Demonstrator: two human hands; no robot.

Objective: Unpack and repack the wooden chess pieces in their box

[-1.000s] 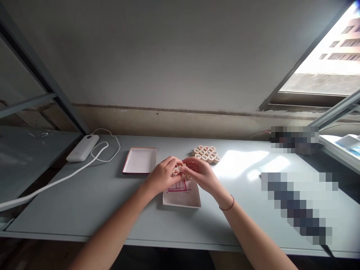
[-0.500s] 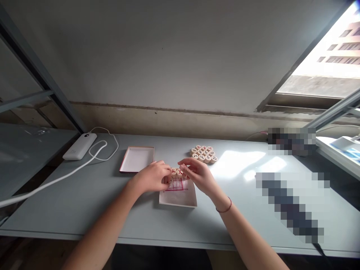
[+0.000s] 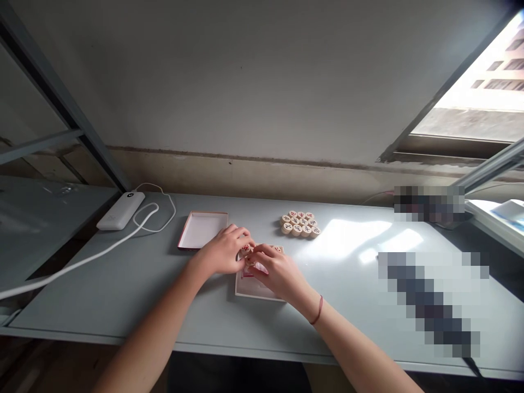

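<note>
Right hand (image 3: 275, 270) shifted left over box (image 3: 256, 287), just beside left hand (image 3: 224, 252). Pieces (image 3: 245, 248) between both, at box's far-left corner; left curled about them, right bent over; whether either pinches, can't tell.

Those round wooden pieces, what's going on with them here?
A person's left hand and right hand meet over a shallow box, fingers at round pieces with red characters; how firmly each grips is unclear. Farther back, a cluster of similar pieces sits to the right, and an open tray to the left.
</note>
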